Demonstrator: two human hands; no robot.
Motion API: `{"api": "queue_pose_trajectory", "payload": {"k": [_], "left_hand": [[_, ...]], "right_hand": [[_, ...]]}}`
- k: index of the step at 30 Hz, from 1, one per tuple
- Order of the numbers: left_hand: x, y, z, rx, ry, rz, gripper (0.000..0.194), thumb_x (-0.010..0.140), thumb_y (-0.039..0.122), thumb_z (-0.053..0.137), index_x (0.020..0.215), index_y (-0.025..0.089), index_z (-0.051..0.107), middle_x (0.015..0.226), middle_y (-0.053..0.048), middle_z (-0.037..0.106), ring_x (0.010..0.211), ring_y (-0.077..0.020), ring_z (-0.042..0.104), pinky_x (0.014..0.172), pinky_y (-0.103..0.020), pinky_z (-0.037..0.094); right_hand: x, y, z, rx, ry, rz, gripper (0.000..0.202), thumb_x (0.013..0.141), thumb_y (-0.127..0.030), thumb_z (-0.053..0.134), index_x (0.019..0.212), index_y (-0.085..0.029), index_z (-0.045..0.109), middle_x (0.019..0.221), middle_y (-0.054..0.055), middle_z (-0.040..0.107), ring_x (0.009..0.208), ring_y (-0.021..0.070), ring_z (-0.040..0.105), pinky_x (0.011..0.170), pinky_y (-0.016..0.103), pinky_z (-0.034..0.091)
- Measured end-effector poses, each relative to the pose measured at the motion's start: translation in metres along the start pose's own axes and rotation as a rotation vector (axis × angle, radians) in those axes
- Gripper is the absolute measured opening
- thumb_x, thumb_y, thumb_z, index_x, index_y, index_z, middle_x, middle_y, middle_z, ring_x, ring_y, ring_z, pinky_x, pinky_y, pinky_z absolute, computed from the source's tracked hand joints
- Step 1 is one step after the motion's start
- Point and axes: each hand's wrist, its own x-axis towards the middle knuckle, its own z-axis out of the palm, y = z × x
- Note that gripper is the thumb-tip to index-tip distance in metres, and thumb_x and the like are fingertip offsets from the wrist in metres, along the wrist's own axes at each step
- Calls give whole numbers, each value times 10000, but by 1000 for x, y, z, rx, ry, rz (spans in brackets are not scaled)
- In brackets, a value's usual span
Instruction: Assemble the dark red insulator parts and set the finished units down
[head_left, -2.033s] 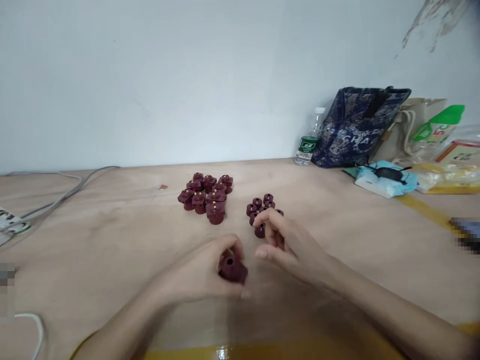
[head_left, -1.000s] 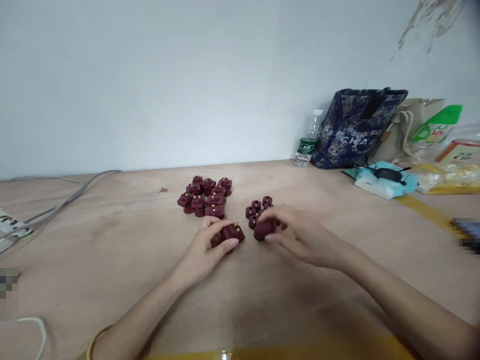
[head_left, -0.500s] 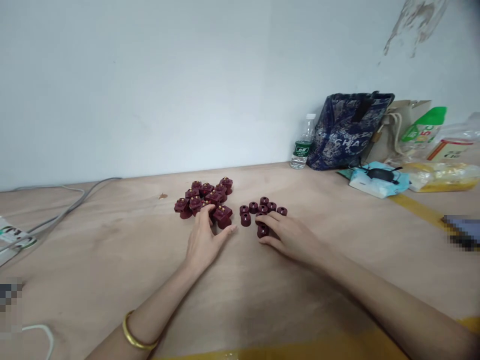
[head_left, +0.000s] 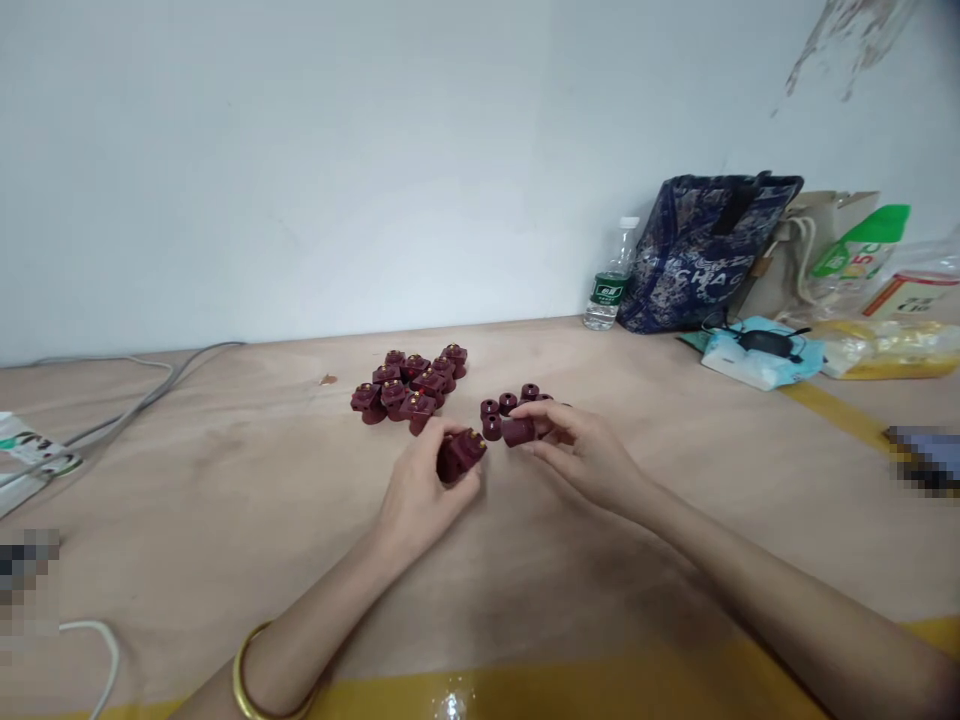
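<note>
My left hand (head_left: pixel 435 490) is closed on a dark red block with brass bits (head_left: pixel 461 455), tilted so that the brass faces right. Between the fingertips of my right hand (head_left: pixel 574 440) is a dark red round cap (head_left: pixel 517 431), lying on its side in the grip with its wide end to the left. The two held parts are close together but apart. Behind my left hand stands a cluster of similar dark red blocks (head_left: pixel 391 393) with brass on top. Several small caps with a hole on top (head_left: pixel 491 427) stand beside my right hand, which partly hides them.
Against the wall at the back right are a water bottle (head_left: pixel 607 275) and a dark blue bag (head_left: pixel 705 255). A blue tissue pack (head_left: pixel 761 355) lies in front of the bag. Grey cables (head_left: pixel 150 397) run along the left, near a white packet (head_left: pixel 30 460).
My left hand has lifted a block from the front of the cluster and brought it right and nearer. My right hand has picked up a cap and turned it on its side.
</note>
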Motion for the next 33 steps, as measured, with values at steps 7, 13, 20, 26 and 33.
{"api": "queue_pose_trajectory", "payload": {"k": [7, 13, 20, 26, 33], "left_hand": [[-9, 9, 3, 30, -47, 242, 376, 788, 155, 577, 1151, 239, 531, 1082, -37, 648, 980, -199, 609, 859, -348, 488], [-12, 1, 5, 18, -84, 301, 380, 803, 147, 576, 1171, 230, 536, 1143, -58, 634, 1061, -204, 594, 916, -361, 492], [-15, -1, 9, 147, -50, 352, 393, 801, 159, 600, 1183, 211, 528, 1138, -80, 617, 1057, -212, 581, 919, -376, 496], [-13, 2, 10, 107, -81, 276, 331, 787, 181, 611, 1112, 227, 568, 1073, -58, 652, 994, -214, 609, 868, -372, 511], [-14, 3, 10, 44, -110, 222, 338, 792, 169, 614, 1116, 246, 557, 1079, -27, 657, 984, -194, 617, 857, -336, 505]], "right_hand": [[-21, -18, -1, 9, -14, -26, 337, 827, -119, 556, 1142, -234, 597, 1029, 29, 692, 852, 159, 654, 781, 301, 523], [-24, -15, 4, -50, -29, -65, 326, 841, -156, 577, 1156, -238, 603, 1036, 25, 702, 893, 166, 653, 818, 302, 513], [-24, -18, 15, -67, -26, 159, 244, 842, -412, 602, 905, -182, 654, 693, -1, 682, 584, 134, 596, 527, 228, 460], [-20, -17, 14, -196, -79, 136, 350, 868, -486, 533, 800, -163, 653, 563, -13, 568, 498, 121, 492, 482, 238, 381], [-22, -22, 13, -17, -94, 68, 264, 889, -334, 537, 1123, -214, 556, 772, 11, 619, 643, 136, 581, 594, 249, 473]]}}
